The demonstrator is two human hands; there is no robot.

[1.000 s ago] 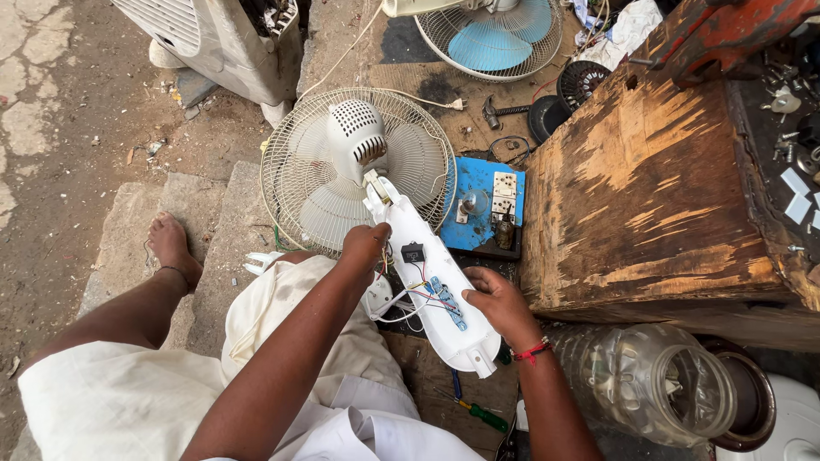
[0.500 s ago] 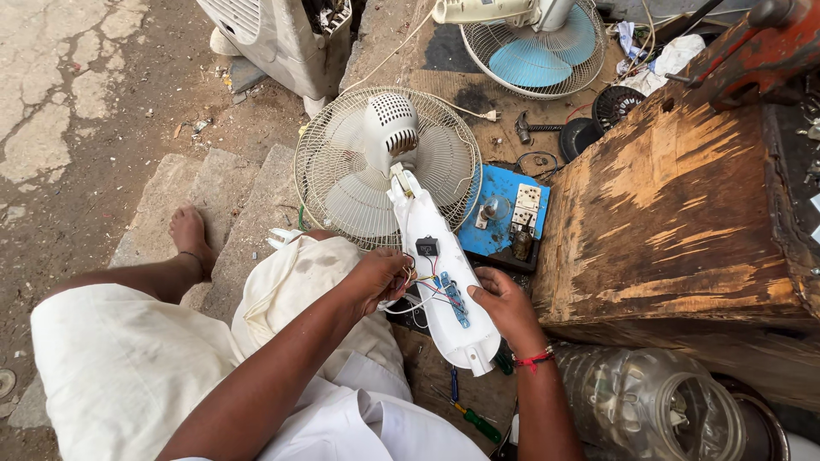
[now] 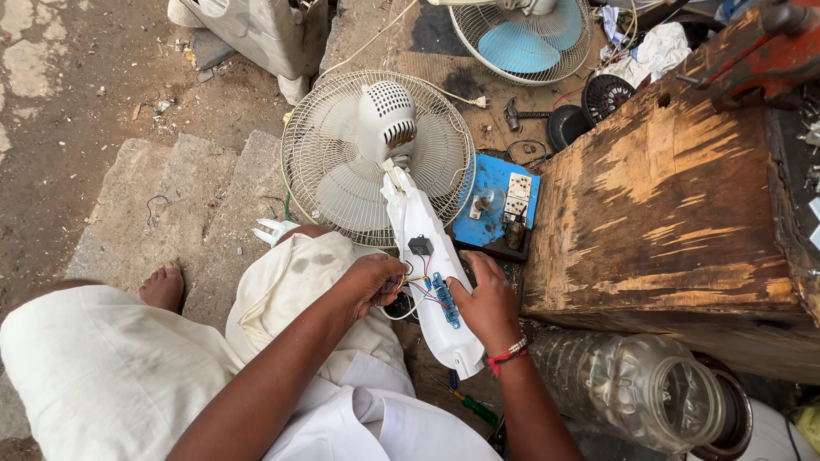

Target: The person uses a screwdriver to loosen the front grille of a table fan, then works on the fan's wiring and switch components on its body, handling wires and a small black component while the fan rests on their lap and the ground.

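A white table fan (image 3: 376,158) lies face down with its opened white base housing (image 3: 431,282) pointing toward me. Inside the housing I see a blue circuit strip (image 3: 445,299), a small black component (image 3: 419,246) and coloured wires. My left hand (image 3: 369,282) pinches the wires at the housing's left edge. My right hand (image 3: 489,300) grips the housing's right side, a red thread band on its wrist.
A worn wooden block (image 3: 675,205) stands at right. Beside it lie a blue switch board (image 3: 500,201), a clear plastic jar (image 3: 641,397) and a green-handled screwdriver (image 3: 474,408). Another fan with blue blades (image 3: 521,38) and a hammer (image 3: 521,115) lie farther back. Stone steps (image 3: 162,205) are at left.
My left hand has slid down from the fan's neck to the wires inside the housing. The view has shifted, so the fan sits higher in frame.
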